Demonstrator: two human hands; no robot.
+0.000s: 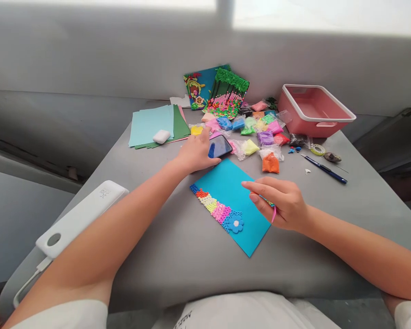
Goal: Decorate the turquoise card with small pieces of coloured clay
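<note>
My left hand [201, 150] reaches across the left end of a dark phone [220, 146], fingers and thumb apart. Its fingertips are near a packet of yellow clay [196, 130]; whether they touch it I cannot tell. Over the right part of a blue card [231, 180], my right hand [281, 201] is closed around a slim tool with a pink end [274, 214], mostly hidden by the fingers. Along the card's lower left edge runs a band of small clay rings [212, 204] in several colours. A blue clay flower [236, 224] with a pale centre sits at its near end.
Clay packets [265, 137] lie behind the card, with two decorated pictures [226, 91] beyond. A pink basket [318, 107], tape roll [317, 150] and dark blue craft knife [324, 169] are at right. Paper sheets [150, 121], a white case [161, 136] and a power bank [82, 219] are left.
</note>
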